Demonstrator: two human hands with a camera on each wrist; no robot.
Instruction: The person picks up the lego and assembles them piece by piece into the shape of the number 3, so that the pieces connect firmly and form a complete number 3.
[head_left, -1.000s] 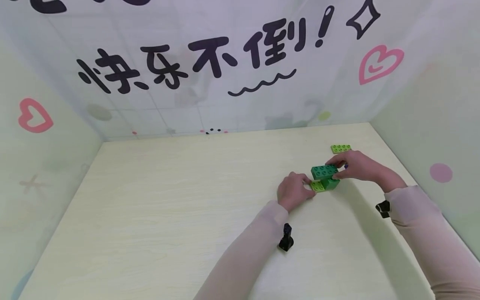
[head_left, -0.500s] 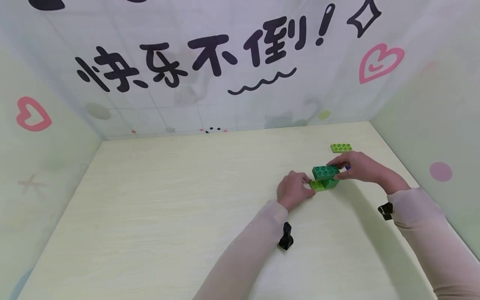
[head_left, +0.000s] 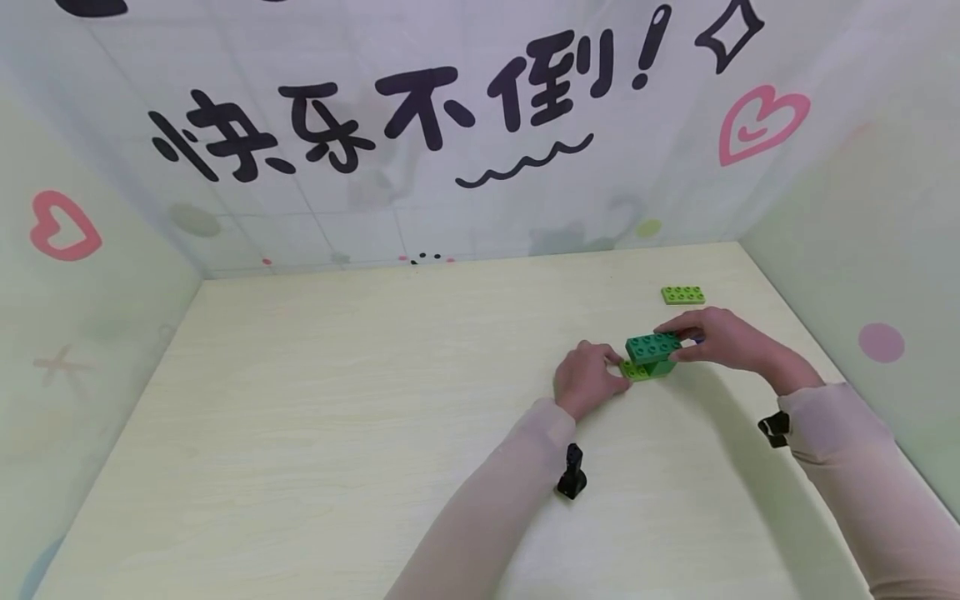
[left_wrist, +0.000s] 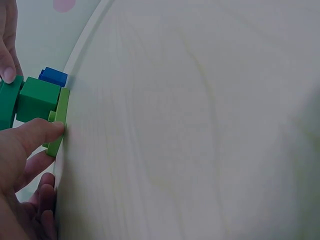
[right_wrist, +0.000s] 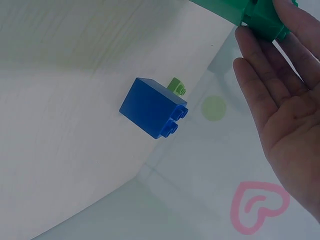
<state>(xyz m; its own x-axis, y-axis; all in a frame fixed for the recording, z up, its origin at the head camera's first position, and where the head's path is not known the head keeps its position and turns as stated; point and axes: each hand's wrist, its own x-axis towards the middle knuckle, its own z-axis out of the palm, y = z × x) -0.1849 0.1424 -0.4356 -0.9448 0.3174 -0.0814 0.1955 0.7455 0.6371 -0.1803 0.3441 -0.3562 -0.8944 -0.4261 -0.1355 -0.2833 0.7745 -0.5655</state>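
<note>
My left hand (head_left: 588,379) pinches the left end of a light green flat building-block plate (head_left: 633,371) between thumb and fingers, low over the table. On the plate's right part sits a green block (left_wrist: 37,97). With thumb and fingertips, my right hand (head_left: 723,340) grips a longer dark green studded block (head_left: 652,346). That block lies level over the green one and juts out to the left, above the plate's bare studs. Part of the lower block is hidden behind it in the head view. In the right wrist view, the right palm (right_wrist: 295,115) and fingers show beside the dark green block.
A blue block (right_wrist: 150,107) stands on the table behind the right hand, mostly hidden in the head view. Farther back lies another light green plate (head_left: 683,295). Printed walls enclose the wooden table (head_left: 337,400) at the back and sides.
My right hand has shifted slightly right and down with the dark green block, which now sits closer over the lower block. My left hand keeps its pinch on the plate in the same place.
</note>
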